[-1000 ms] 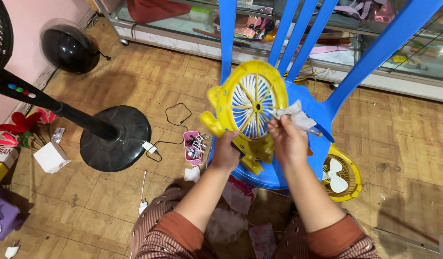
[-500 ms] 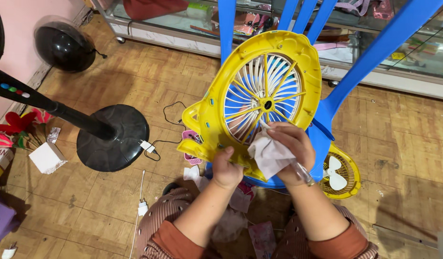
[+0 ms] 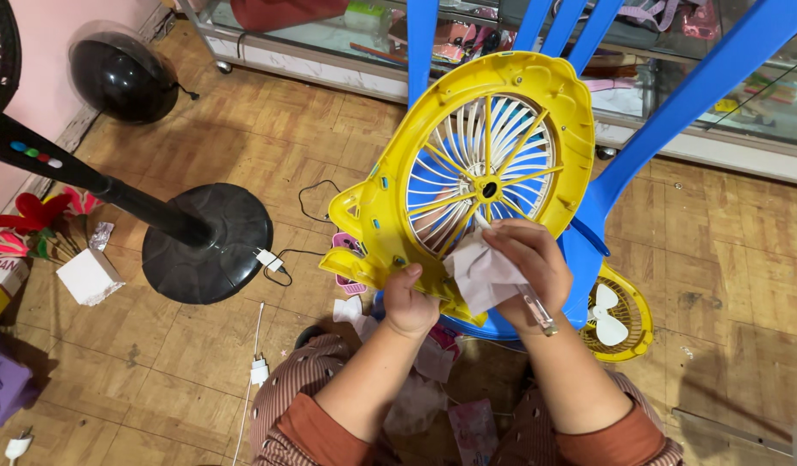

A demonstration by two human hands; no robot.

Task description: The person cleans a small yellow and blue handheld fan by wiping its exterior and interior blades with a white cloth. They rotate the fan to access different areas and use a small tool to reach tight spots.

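A yellow fan housing (image 3: 433, 138) with a round white grille is held up in front of me, over a blue plastic chair (image 3: 588, 233). My left hand (image 3: 409, 304) grips the housing's lower edge. My right hand (image 3: 521, 263) presses a crumpled white tissue (image 3: 480, 269) against the lower part of the grille. A thin clear-handled tool (image 3: 536, 309) sticks out below that hand, tucked in its fingers.
A second yellow fan part (image 3: 618, 315) with a white blade lies on the wood floor right of the chair. A black standing fan base (image 3: 204, 242) is at left, with a white plug and cable (image 3: 269, 259). A glass display case (image 3: 329, 34) runs along the back.
The yellow housing has been raised and turned so its grille faces me. My right hand with the tissue moved onto the grille's lower part.
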